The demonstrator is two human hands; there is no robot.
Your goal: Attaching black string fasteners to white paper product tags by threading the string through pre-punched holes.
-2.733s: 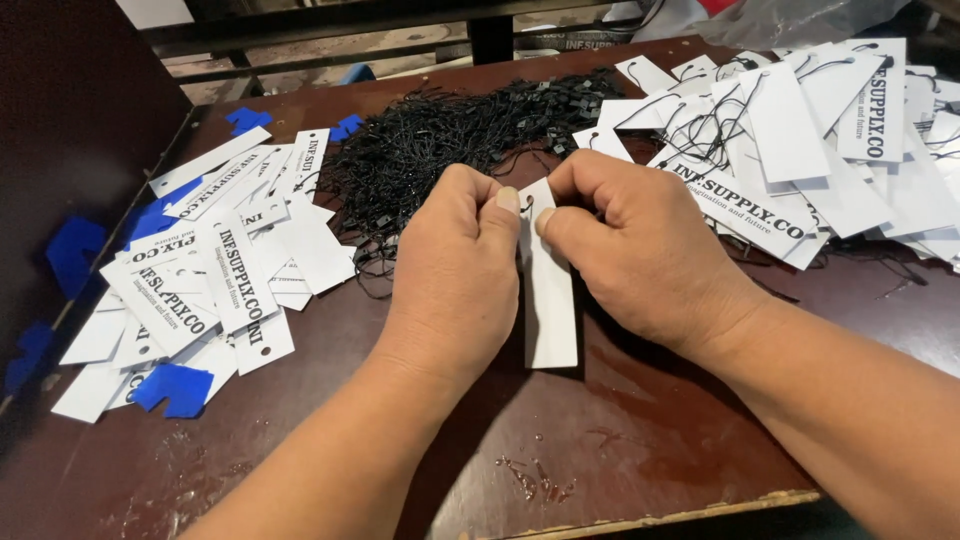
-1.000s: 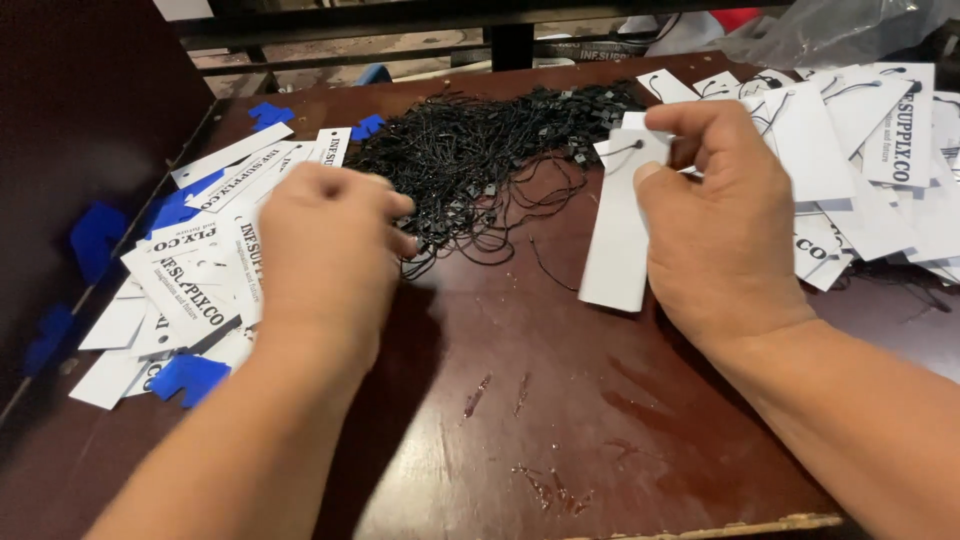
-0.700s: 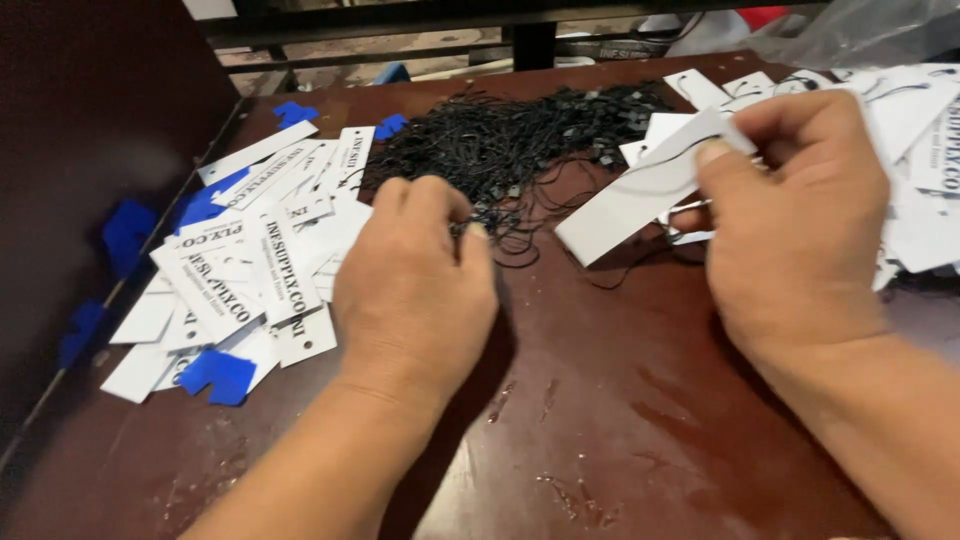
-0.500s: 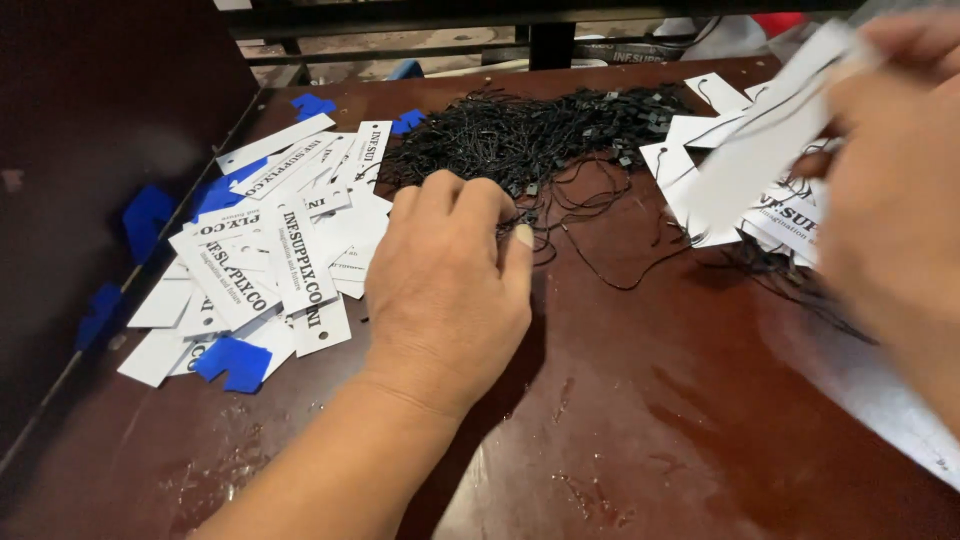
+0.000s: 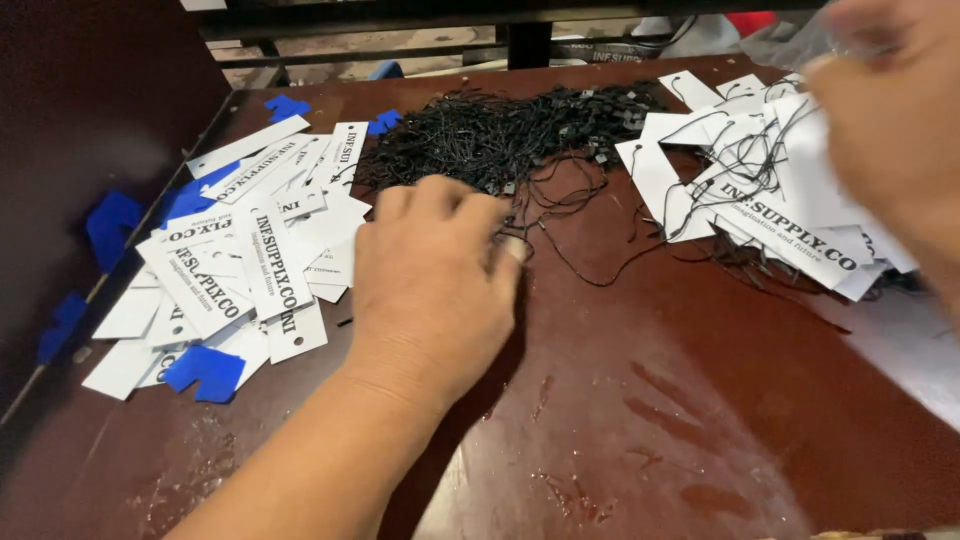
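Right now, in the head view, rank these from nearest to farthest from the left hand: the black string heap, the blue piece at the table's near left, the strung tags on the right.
1. Black string heap: at the left hand's fingers.
2. Blue piece: to the hand's left, near edge.
3. Strung tags: far right, below the right hand.

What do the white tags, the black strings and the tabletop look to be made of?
White tags: likely matte card stock; they lie flat and stiff, with printed faces.
Black strings: thin cord, probably elastic or waxed thread; it tangles loosely and carries small dark clasps.
Tabletop: dark reddish-brown board, apparently laminated or varnished; it is smooth, with a dull sheen and scuffs.
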